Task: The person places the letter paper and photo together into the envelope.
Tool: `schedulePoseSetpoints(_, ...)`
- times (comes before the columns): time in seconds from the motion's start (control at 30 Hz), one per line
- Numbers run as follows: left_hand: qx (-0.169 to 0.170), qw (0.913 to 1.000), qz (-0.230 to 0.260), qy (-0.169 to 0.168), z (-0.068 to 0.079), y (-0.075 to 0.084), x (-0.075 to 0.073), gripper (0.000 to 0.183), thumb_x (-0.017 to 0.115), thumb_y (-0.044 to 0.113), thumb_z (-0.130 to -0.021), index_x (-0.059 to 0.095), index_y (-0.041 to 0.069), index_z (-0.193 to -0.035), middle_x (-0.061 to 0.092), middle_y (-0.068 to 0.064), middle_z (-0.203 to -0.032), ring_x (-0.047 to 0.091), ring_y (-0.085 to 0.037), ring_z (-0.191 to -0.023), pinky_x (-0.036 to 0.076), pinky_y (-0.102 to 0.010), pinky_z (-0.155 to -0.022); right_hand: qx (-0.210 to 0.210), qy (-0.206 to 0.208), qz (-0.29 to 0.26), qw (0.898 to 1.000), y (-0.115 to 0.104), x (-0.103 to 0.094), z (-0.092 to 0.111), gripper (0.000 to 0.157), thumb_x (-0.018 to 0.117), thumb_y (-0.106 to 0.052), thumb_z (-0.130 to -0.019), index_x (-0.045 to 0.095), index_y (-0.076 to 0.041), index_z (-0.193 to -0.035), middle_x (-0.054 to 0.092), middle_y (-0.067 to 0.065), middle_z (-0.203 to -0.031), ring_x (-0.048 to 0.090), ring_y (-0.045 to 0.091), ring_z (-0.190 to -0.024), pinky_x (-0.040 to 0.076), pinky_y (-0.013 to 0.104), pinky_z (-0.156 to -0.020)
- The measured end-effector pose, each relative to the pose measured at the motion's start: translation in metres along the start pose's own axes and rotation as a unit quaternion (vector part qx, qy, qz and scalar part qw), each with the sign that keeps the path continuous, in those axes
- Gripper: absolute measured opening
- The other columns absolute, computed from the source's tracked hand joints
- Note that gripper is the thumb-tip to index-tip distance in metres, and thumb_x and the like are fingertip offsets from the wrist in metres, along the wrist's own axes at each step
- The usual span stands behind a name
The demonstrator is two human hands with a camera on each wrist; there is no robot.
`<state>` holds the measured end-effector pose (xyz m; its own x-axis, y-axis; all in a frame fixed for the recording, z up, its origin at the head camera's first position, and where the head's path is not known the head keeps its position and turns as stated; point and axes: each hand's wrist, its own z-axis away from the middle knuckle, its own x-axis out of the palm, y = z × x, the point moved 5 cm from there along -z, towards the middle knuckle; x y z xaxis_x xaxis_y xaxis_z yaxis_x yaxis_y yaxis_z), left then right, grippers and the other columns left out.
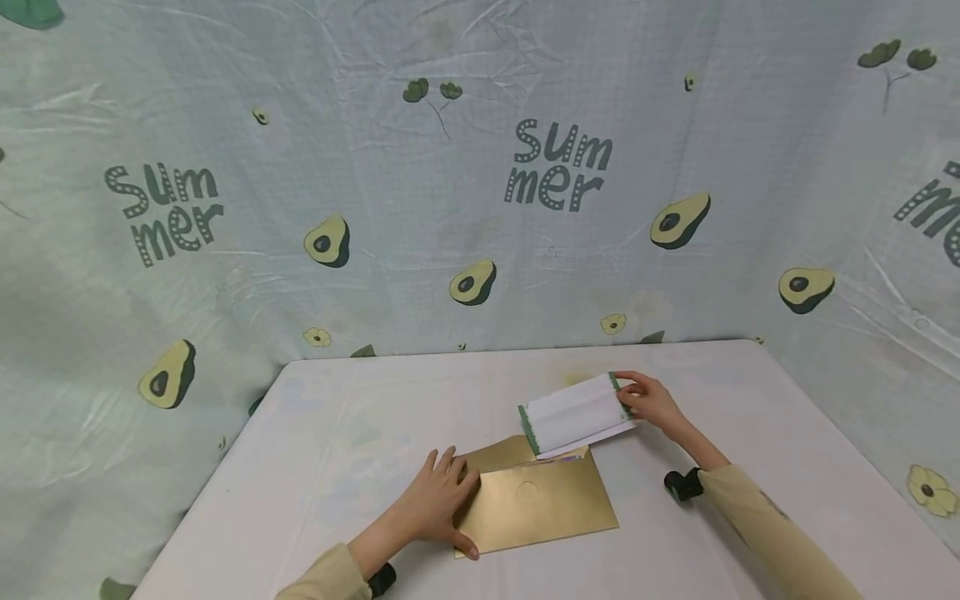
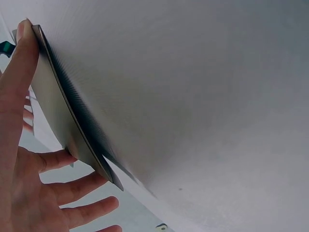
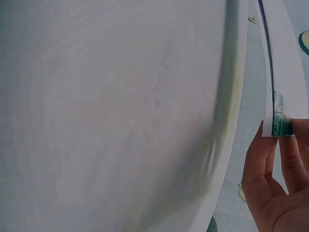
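A gold envelope (image 1: 547, 504) lies on the table with its flap (image 1: 498, 456) folded back on the far side. My left hand (image 1: 435, 500) holds the envelope's left end, thumb at the near corner and fingers toward the far one. In the left wrist view, the envelope's edge (image 2: 72, 108) spans from thumb to fingers. My right hand (image 1: 651, 404) pinches the right end of a folded white paper (image 1: 573, 417) with green-patterned ends. The paper is tilted above the envelope's far edge. Something with a coloured edge (image 1: 566, 457) shows at the envelope's mouth. In the right wrist view, fingertips grip the paper's green corner (image 3: 281, 126).
A white-covered table (image 1: 390, 408) is under both hands. Behind it and at the sides hangs a pale cloth (image 1: 405, 183) printed with avocados and lettering. A black wrist camera (image 1: 682, 485) sits on the right wrist, another (image 1: 382, 579) on the left.
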<state>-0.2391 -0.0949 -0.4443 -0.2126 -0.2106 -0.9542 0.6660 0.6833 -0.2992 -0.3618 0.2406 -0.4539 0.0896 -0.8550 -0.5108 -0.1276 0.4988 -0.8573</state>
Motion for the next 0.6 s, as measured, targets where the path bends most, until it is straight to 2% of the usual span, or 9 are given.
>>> schedulePoseSetpoints(0.33, 0.003, 0.9999, -0.007, 0.009, 0.001, 0.000, -0.003, 0.095, 0.049, 0.085, -0.052, 0.042, 0.014, -0.114, 0.051, -0.011, -0.116, 0.044, -0.034, -0.117, 0.038, -0.051, -0.092, -0.014, 0.017, 0.040, 0.999, -0.003, 0.001, -0.013, 0.040, 0.055, -0.011, -0.087, 0.047, -0.002, -0.126, 0.060, 0.025, -0.101, 0.056, 0.016, -0.079, 0.048, 0.026, -0.058)
schedulePoseSetpoints(0.47, 0.004, 0.9999, -0.004, 0.010, 0.001, 0.000, -0.003, 0.094, 0.049, 0.085, -0.052, 0.042, 0.014, -0.113, 0.051, -0.011, -0.115, 0.044, -0.034, -0.117, 0.038, -0.051, -0.092, -0.023, 0.012, 0.050, 0.998, -0.005, 0.003, -0.017, 0.039, 0.057, -0.011, -0.086, 0.050, -0.002, -0.123, 0.061, 0.024, -0.100, 0.058, 0.020, -0.080, 0.048, 0.026, -0.059)
schedulePoseSetpoints(0.6, 0.005, 0.9999, -0.003, 0.009, 0.000, 0.000, -0.002, 0.094, 0.048, 0.085, -0.052, 0.043, 0.014, -0.113, 0.051, -0.011, -0.114, 0.044, -0.034, -0.117, 0.038, -0.051, -0.093, -0.034, -0.003, 0.056, 0.998, -0.008, 0.007, -0.020, 0.037, 0.057, -0.012, -0.086, 0.052, -0.003, -0.122, 0.061, 0.022, -0.099, 0.058, 0.018, -0.078, 0.048, 0.026, -0.059)
